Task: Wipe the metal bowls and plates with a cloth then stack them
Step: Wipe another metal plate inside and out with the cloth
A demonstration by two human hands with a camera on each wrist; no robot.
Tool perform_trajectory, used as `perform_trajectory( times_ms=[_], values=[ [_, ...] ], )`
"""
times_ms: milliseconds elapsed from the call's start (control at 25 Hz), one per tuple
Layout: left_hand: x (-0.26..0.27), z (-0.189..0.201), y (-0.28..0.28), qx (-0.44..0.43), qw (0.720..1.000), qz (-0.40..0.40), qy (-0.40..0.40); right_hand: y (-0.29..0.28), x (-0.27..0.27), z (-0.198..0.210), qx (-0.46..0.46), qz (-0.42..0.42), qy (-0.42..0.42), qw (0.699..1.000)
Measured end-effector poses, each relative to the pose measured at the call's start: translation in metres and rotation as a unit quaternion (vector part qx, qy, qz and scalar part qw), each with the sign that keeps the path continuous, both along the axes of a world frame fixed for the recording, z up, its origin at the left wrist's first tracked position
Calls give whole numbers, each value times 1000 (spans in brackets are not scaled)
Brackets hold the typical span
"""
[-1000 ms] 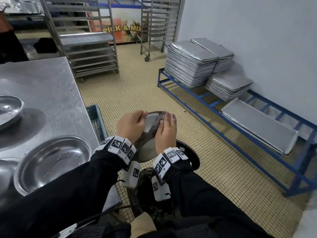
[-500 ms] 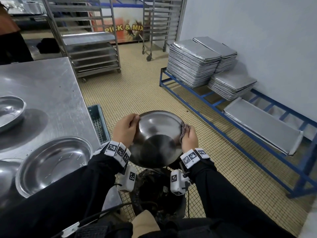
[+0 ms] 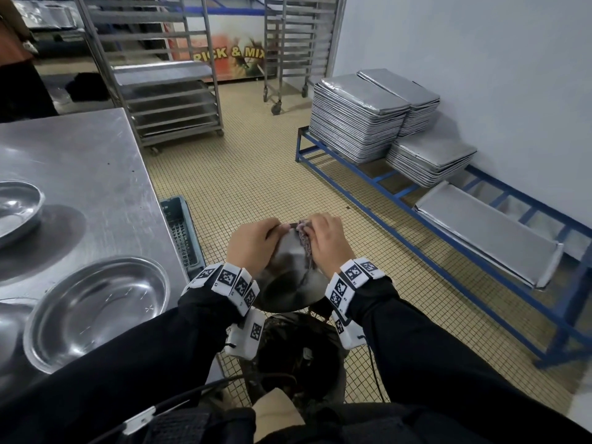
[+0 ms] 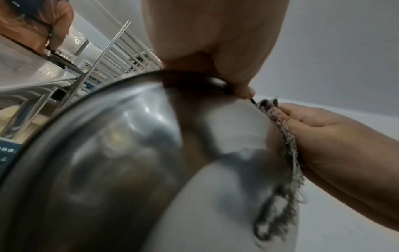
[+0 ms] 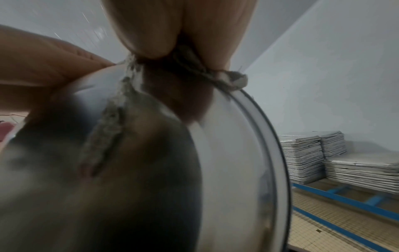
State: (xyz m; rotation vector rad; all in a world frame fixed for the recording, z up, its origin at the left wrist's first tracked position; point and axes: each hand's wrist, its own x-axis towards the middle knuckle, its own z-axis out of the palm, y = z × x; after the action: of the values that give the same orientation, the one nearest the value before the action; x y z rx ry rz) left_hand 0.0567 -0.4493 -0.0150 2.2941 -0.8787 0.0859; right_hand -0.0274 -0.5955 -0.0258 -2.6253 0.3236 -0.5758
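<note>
Left hand (image 3: 253,243) grips far rim of metal bowl (image 3: 288,283), fingers curled over edge, thumb on convex outer side. Bowl held in air between both hands, tilted, outer side facing person. Right hand (image 3: 330,241) just beside left, fingers bunched, pinching grey frayed cloth (image 3: 302,240) against bowl's rim and outer wall. 2 more bowls, nearer (image 3: 96,309) and farther (image 3: 19,209), rest on steel table (image 3: 80,161), well left of left hand.

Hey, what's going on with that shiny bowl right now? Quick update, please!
Left hand grips the metal bowl at its rim. Right hand presses the cloth on the bowl, wiping. Bowl held over the floor, not yet stacked. Nothing in the way.
</note>
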Motion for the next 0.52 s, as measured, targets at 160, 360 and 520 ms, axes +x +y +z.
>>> perform_trajectory(
  times_ms=[160, 360, 520],
  values=[
    [-3, 5, -3, -47, 997, 38, 44, 24, -8, -8, 54, -86, -187, 977],
    [-6, 12, -9, -127, 981, 66, 134, 59, -13, -16, -78, -152, -128, 977],
    [-7, 16, -7, -173, 967, 67, 175, 35, -6, -6, 65, -212, -164, 961]
  ],
)
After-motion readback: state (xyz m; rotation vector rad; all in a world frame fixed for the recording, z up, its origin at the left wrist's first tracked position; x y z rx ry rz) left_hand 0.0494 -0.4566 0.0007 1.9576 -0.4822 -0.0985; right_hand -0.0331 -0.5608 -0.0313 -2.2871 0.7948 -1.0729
